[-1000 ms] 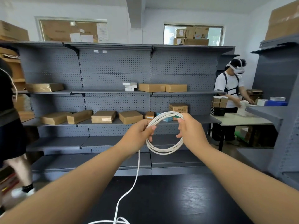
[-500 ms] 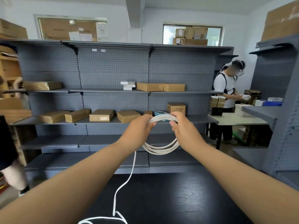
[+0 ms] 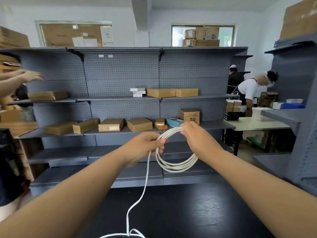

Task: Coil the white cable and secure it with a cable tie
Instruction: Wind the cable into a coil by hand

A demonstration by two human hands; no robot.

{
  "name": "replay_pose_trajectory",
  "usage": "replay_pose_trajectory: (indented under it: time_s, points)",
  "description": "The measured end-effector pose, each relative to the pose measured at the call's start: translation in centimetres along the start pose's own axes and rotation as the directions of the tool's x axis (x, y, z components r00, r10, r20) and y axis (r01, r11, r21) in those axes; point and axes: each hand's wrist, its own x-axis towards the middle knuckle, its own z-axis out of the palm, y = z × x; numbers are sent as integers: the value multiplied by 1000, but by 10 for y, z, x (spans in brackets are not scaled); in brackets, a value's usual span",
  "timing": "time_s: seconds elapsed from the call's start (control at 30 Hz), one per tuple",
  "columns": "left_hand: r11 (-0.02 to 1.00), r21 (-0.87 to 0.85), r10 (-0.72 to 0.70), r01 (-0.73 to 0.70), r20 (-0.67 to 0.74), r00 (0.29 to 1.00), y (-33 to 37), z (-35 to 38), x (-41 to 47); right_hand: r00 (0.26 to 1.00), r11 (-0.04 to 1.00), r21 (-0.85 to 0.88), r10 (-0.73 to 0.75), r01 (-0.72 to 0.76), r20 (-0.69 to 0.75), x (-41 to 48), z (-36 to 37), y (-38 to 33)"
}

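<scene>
I hold a white cable (image 3: 178, 164) in mid-air above a black table (image 3: 180, 212), wound into several round loops. My left hand (image 3: 145, 148) grips the coil's left side, thumb and fingers closed round the strands. My right hand (image 3: 197, 136) pinches the top of the coil from the right. A loose tail of the white cable hangs from my left hand down to the table, where more of it lies at the frame's bottom edge. No cable tie is visible.
Grey pegboard shelves (image 3: 120, 98) with brown cardboard boxes (image 3: 111, 124) stand behind the table. A person in a white shirt (image 3: 250, 90) works at a pale table (image 3: 257, 124) on the right. Someone's arm (image 3: 20, 78) reaches in from the left. Another grey shelf unit (image 3: 298, 109) stands on the right.
The hands stayed on the coil as it was wound; the loose tail shifted on the table. The arm at the left reached towards the shelf, and the person on the right bent forward.
</scene>
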Motion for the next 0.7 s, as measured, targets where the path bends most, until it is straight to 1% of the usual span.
replay_pose_trajectory:
  time_s: [0.07,0.13,0.17,0.23,0.3,0.33,0.4,0.5,0.6,0.7]
  points:
    - [999,-31,-7,9,43,999,-3,-8,-3,1000,1000,6,10,-10,17,1,1,-4]
    - [1000,-2,-7,8,28,1000,-5,-16,-3,1000,999,32,20,-21,15,2,3,-8]
    - [999,42,2,-2,6,1000,-4,-20,-3,1000,999,44,26,-26,11,3,4,-11]
    - [973,227,57,-47,-36,998,-2,-25,-3,999,997,62,43,-43,2,5,6,-15]
    - [896,434,134,-88,-75,988,0,-26,-3,997,994,81,79,-77,-12,7,9,-19]
    - [853,511,182,-106,-101,978,2,-25,-3,995,991,91,102,-99,-21,9,11,-21]
    - [796,589,275,-138,-150,950,3,-21,-4,989,984,106,146,-141,-39,10,13,-25]
    - [778,610,348,-153,-216,912,-3,-16,-1,980,976,131,183,-172,-78,13,16,-29]
    - [825,548,333,-142,-266,905,-7,-13,0,973,970,177,191,-167,-129,13,18,-31]
    - [870,462,327,-171,-284,901,-9,-8,0,957,955,234,226,-181,-184,12,17,-29]
